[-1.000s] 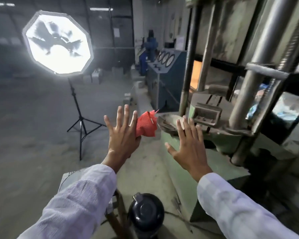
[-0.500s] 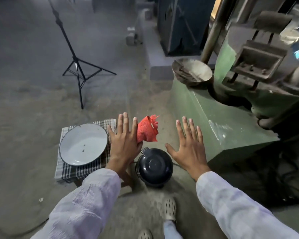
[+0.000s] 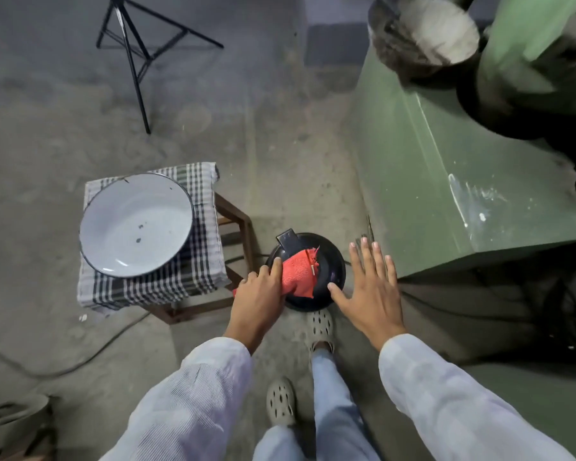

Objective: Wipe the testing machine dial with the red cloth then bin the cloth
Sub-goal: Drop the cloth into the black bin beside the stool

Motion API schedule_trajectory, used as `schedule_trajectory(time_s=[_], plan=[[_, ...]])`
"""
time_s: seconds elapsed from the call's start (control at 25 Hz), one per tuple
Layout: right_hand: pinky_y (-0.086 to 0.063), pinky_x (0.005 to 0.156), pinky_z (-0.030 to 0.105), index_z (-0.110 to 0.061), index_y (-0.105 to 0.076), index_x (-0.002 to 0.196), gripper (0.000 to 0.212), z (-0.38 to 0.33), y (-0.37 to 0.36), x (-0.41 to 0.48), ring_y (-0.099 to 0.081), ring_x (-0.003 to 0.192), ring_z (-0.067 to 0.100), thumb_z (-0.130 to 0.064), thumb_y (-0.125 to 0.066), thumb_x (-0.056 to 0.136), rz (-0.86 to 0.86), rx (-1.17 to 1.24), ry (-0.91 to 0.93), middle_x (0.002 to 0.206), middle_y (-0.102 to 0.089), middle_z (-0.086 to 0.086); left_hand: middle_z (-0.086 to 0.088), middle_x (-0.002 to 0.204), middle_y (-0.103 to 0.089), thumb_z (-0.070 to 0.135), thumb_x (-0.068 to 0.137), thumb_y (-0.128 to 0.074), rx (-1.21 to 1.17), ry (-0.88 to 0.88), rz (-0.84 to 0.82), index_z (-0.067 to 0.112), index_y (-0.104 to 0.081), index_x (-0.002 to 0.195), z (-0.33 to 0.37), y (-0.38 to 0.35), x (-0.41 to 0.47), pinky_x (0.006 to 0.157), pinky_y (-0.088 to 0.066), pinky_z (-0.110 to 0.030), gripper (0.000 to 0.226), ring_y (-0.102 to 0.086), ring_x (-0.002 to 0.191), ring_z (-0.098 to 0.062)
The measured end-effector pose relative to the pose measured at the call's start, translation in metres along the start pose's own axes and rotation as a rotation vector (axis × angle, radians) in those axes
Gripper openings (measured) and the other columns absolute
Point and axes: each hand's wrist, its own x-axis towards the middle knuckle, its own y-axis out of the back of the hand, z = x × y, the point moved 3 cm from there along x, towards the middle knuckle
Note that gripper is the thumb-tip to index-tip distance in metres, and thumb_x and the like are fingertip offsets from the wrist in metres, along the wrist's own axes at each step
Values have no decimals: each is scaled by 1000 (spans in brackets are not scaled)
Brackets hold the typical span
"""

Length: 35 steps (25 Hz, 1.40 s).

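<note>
Looking down at concrete floor (image 3: pixel 280 154). Left hand (image 3: pixel 258 299) closed round red cloth (image 3: pixel 298 272), fingers curled over its near end, rest of cloth spilling fwd past the knuckles. Cloth sits over black round bin (image 3: pixel 326 271); lid looks shut, cloth draped across its top left part, can't tell if touching lid or just above it. Small black tab/pedal (image 3: pixel 288 241) sticking out at far edge of bin.

Right hand (image 3: pixel 369 291) empty, flat, fingers spread wide, palm down, just right of bin; thumb tip overlapping bin's right rim, contact unclear. Both in pale long sleeves.

Left of bin: wooden stool (image 3: pixel 236 227) w/ checked black-and-white fabric (image 3: pixel 193 261) over the seat, white enamel bowl (image 3: pixel 135 224) w/ dark rim on top, chipped spots inside. Stool leg just beside bin.

Right: green machine base (image 3: pixel 423 168), slanted panel w/ white scuffs, close to right hand. Rusty metal dish (image 3: pixel 423 31) up on it at top, blurred. Dial not in shot.

Top left: black tripod legs (image 3: pixel 137 51) on floor. Cable (image 3: pixel 80 357) trailing across floor lower left.

Bottom centre: two feet in pale perforated clogs (image 3: pixel 281 400), one right behind bin, light blue trousers.
</note>
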Motion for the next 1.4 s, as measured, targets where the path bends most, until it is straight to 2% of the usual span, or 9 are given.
schedule_trajectory(time_s=[0.12, 0.28, 0.4, 0.56, 0.72, 0.84, 1.0, 1.2, 1.4], plan=[[-4, 136, 49, -16, -14, 170, 90, 9, -18, -1, -8, 167, 31, -54, -56, 101, -58, 16, -4, 179, -9, 12, -10, 125, -61, 30, 102, -53, 3, 5, -89, 16, -32, 156, 7, -24, 1, 77, -54, -47, 59, -65, 110, -37], [-4, 136, 47, -16, -14, 170, 79, 13, -20, 2, -7, 167, 29, -50, -36, 103, -85, 20, -17, 179, -9, 12, -9, 117, -62, 38, 103, -52, -4, -58, -138, 16, -49, 130, 22, -33, 3, 76, -54, -48, 35, -64, 107, -36], [0, 136, 45, -17, -9, 171, 78, 15, -15, 9, -3, 168, 27, -52, -25, 103, -72, 24, -21, 180, -5, 10, -8, 118, -62, 45, 103, -52, -10, -123, -127, 16, -51, 127, 28, -36, 2, 82, -53, -47, 38, -64, 107, -34], [-2, 136, 45, -17, -9, 171, 77, 21, -14, 17, -3, 168, 27, -54, -24, 105, -51, 23, -17, 180, -4, 10, -7, 116, -62, 41, 100, -53, 11, -174, -153, 17, -51, 123, 36, -48, 10, 85, -54, -45, 34, -63, 105, -31], [-3, 137, 46, -16, -11, 171, 77, 30, -27, 27, -4, 168, 28, -52, -27, 105, -69, 17, -32, 180, -5, 11, -8, 117, -62, 22, 93, -56, 89, -191, -188, 16, -52, 124, 48, -65, 35, 87, -52, -46, 32, -63, 108, -34], [-3, 137, 46, -16, -9, 171, 76, 39, -43, 31, -3, 168, 28, -51, -30, 107, -94, -7, -31, 180, -4, 11, -11, 120, -62, 22, 90, -56, 141, -223, -165, 13, -51, 129, 54, -79, 62, 89, -50, -48, 39, -61, 110, -36], [-3, 137, 47, -17, -7, 171, 76, 46, -59, 36, -2, 168, 27, -50, -37, 110, -118, -6, -42, 180, -2, 11, -15, 136, -57, 36, 90, -61, 219, -256, -86, 4, -36, 154, 56, -90, 84, 102, -45, -51, 75, -56, 121, -37], [-2, 137, 46, -17, -3, 171, 77, 41, -63, 32, 1, 168, 27, -52, -35, 110, -126, 1, -48, 180, 1, 10, -20, 163, -38, 35, 96, -55, 215, -266, -69, 3, -28, 160, 53, -88, 79, 118, -38, -53, 77, -41, 145, -37], [-3, 137, 48, -21, -2, 171, 80, 35, -56, 25, 2, 168, 28, -61, -31, 108, -114, 16, -71, 180, 1, 10, -19, 173, -20, 42, 100, -50, 162, -231, -19, 10, -22, 165, 46, -71, 67, 127, -23, -58, 78, -21, 160, -38]])
